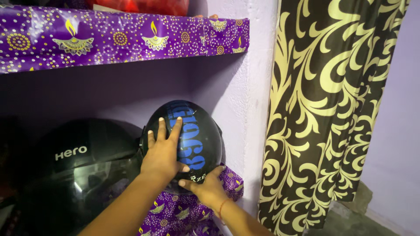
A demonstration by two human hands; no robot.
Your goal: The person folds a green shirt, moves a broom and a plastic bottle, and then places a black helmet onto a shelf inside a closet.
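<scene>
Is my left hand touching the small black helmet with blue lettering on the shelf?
Touching. The head view shows the left hand laid flat on the small black helmet, fingers spread over its shell with no gap; the right hand grips its lower edge.

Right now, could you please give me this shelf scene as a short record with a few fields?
place: lower shelf of a wall niche, lined with purple patterned paper
left hand: left hand flat on the crown of the small black helmet with blue lettering
right hand: right hand gripping that helmet's lower rim
beside it: larger black helmet with a dark visor, to its left
above: upper shelf, same purple paper
right side: dark curtain with cream swirls
</scene>
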